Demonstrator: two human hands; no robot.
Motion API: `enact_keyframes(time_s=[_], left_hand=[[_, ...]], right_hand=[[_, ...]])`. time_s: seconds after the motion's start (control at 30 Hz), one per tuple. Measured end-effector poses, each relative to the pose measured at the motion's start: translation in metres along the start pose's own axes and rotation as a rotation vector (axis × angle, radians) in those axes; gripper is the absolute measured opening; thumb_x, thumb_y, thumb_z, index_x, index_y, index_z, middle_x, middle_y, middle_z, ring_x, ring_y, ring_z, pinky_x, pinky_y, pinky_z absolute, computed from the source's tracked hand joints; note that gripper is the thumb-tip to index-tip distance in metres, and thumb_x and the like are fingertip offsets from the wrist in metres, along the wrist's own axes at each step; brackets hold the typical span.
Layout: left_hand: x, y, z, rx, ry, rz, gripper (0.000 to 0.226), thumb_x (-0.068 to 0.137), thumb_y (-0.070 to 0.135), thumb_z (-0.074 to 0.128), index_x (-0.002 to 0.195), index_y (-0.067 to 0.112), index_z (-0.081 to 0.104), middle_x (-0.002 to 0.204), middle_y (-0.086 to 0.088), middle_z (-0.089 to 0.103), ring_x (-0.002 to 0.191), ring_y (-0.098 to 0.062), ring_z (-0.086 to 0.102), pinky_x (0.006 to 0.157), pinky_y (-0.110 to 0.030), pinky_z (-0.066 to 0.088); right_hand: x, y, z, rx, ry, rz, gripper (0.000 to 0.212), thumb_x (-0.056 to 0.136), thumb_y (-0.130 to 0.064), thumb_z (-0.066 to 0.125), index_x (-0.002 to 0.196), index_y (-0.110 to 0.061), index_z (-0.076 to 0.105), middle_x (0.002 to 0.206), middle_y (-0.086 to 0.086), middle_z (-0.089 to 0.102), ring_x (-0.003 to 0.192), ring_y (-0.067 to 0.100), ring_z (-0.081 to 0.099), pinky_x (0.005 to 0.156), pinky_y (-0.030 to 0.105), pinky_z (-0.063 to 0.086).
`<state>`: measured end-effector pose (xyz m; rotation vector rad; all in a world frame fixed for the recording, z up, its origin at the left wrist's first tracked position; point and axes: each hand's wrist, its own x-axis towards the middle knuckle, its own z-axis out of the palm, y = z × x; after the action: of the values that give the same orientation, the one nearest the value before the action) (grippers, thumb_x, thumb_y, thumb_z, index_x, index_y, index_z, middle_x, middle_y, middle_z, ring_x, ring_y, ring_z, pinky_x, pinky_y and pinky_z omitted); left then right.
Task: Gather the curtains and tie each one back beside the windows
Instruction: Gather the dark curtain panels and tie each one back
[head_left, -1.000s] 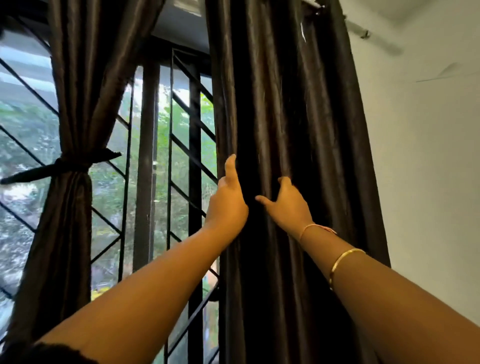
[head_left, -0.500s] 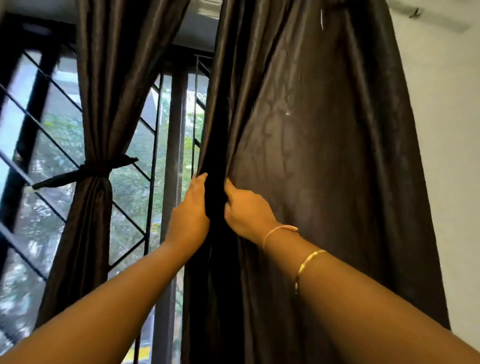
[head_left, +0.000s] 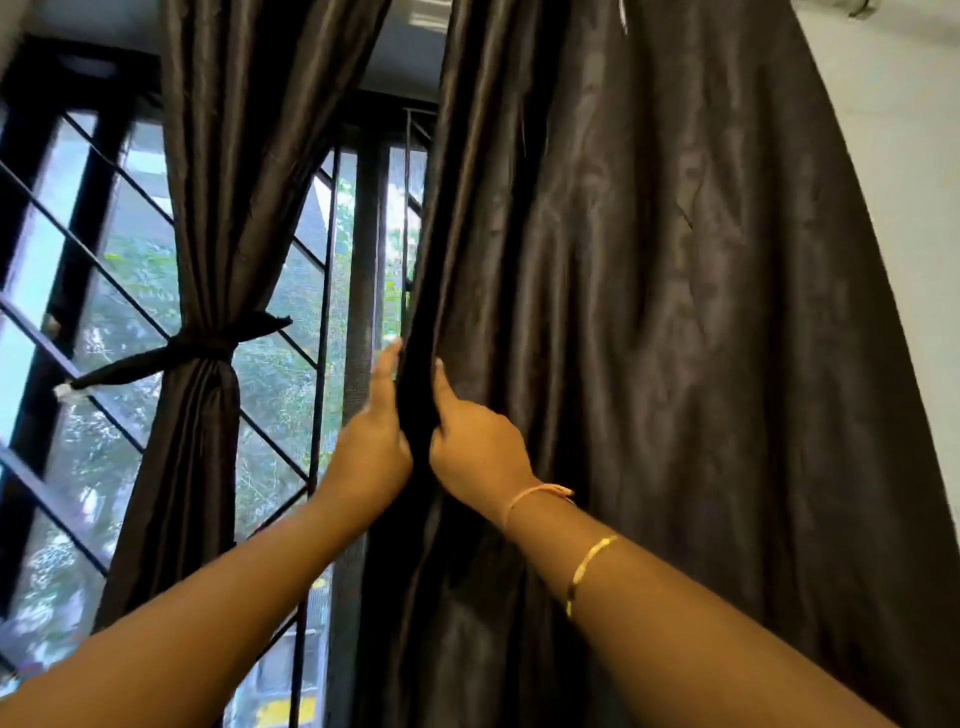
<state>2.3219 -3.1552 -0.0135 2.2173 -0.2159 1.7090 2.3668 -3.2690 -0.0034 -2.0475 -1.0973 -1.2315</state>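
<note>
Barred window (head_left: 130, 270) behind. The right hand (head_left: 478, 447) pinches the right curtain (head_left: 675, 364) at its edge fold. The left hand (head_left: 371, 447) lies against the fold, fingers hidden, grip unclear. The hands are closer together than half a second ago. The left curtain (head_left: 234, 182) hangs tied.

Dark brown, perhaps black, curtains (head_left: 675, 312)

Only one view — head-worn, wide-angle — looks forward and a little upward, very near the curtain (head_left: 675, 338), with the window (head_left: 67, 291) at its left side.
</note>
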Motion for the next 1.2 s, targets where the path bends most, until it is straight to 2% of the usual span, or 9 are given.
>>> enact_keyframes(time_s=[0.2,0.33,0.53,0.67,0.87,0.97,1.07,1.13,1.2], left_hand=[[-0.002,0.026,0.042,0.084,-0.111,0.016,0.078,0.092,0.017,0.046,0.149,0.023,-0.007,0.067,-0.003,0.052,0.051,-0.012,0.045,0.045,-0.025,0.025],[0.002,0.034,0.059,0.072,-0.257,-0.078,0.043,0.092,0.015,0.043,0.134,0.014,0.034,0.093,-0.012,0.06,0.074,-0.023,0.056,0.056,-0.027,0.03],[-0.003,0.055,0.069,-0.451,-0.442,-0.146,0.037,0.087,-0.005,0.038,0.105,0.024,0.051,0.091,0.008,0.057,0.079,-0.008,0.055,0.06,-0.006,0.042],[-0.003,0.068,0.073,-0.77,-0.397,-0.45,0.02,0.092,0.017,0.041,0.073,0.021,0.047,0.068,0.004,0.052,0.063,-0.011,0.052,0.06,-0.022,0.041],[-0.005,0.078,0.083,-0.197,-0.194,-0.287,0.035,0.097,0.028,0.044,0.123,0.006,0.04,0.102,-0.012,0.058,0.09,-0.029,0.056,0.065,-0.029,0.036],[-0.008,0.082,0.085,-0.017,-0.118,-0.223,0.027,0.098,0.016,0.036,0.12,-0.001,0.033,0.085,-0.018,0.056,0.072,-0.035,0.052,0.056,-0.033,0.031],[-0.016,0.086,0.082,-0.062,-0.056,-0.119,0.009,0.097,0.015,0.037,0.094,0.007,0.038,0.088,-0.009,0.045,0.075,-0.031,0.05,0.06,-0.029,0.028],[-0.016,0.087,0.081,-0.094,-0.017,-0.109,0.015,0.096,0.015,0.042,0.109,0.007,0.043,0.111,-0.013,0.046,0.091,-0.032,0.054,0.066,-0.018,0.029],[-0.011,0.09,0.079,-0.141,-0.023,-0.167,0.057,0.095,0.013,0.045,0.144,0.012,0.018,0.141,-0.016,0.037,0.097,-0.028,0.058,0.069,-0.017,0.037]], right_hand=[[-0.028,0.047,0.001,-0.105,0.158,0.092,0.066,0.09,-0.024,0.042,0.15,-0.024,0.014,0.1,0.02,0.064,0.092,0.035,0.057,0.059,0.035,0.033],[-0.041,0.057,0.0,-0.104,0.213,0.065,0.063,0.09,-0.028,0.043,0.149,-0.025,0.021,0.096,0.018,0.064,0.092,0.033,0.056,0.064,0.038,0.043],[-0.062,0.078,-0.009,-0.128,0.048,-0.052,0.071,0.091,-0.029,0.046,0.15,-0.024,0.007,0.09,0.014,0.06,0.085,0.029,0.055,0.059,0.033,0.033],[-0.07,0.091,-0.019,-0.037,-0.133,-0.063,0.079,0.087,-0.027,0.05,0.15,-0.027,0.001,0.088,0.017,0.056,0.083,0.03,0.053,0.064,0.035,0.04],[-0.064,0.093,-0.037,0.271,-0.328,-0.065,0.055,0.081,-0.007,0.053,0.135,-0.012,0.046,0.105,0.018,0.064,0.089,0.025,0.057,0.075,0.028,0.042],[-0.059,0.101,-0.056,-0.112,0.108,-0.079,0.045,0.075,-0.014,0.051,0.118,-0.015,0.064,0.11,0.011,0.062,0.101,0.032,0.056,0.085,0.038,0.044],[-0.053,0.113,-0.076,-0.393,0.526,0.207,0.058,0.074,-0.02,0.061,0.131,-0.015,0.05,0.131,0.014,0.048,0.118,0.037,0.046,0.094,0.049,0.036],[-0.049,0.123,-0.089,-0.346,0.413,0.493,0.072,0.08,-0.028,0.065,0.142,-0.013,0.031,0.142,0.017,0.035,0.126,0.038,0.037,0.1,0.051,0.034],[-0.048,0.135,-0.096,-0.177,0.271,0.642,0.056,0.087,-0.029,0.061,0.134,-0.005,0.041,0.133,0.02,0.045,0.12,0.04,0.044,0.094,0.046,0.04]])
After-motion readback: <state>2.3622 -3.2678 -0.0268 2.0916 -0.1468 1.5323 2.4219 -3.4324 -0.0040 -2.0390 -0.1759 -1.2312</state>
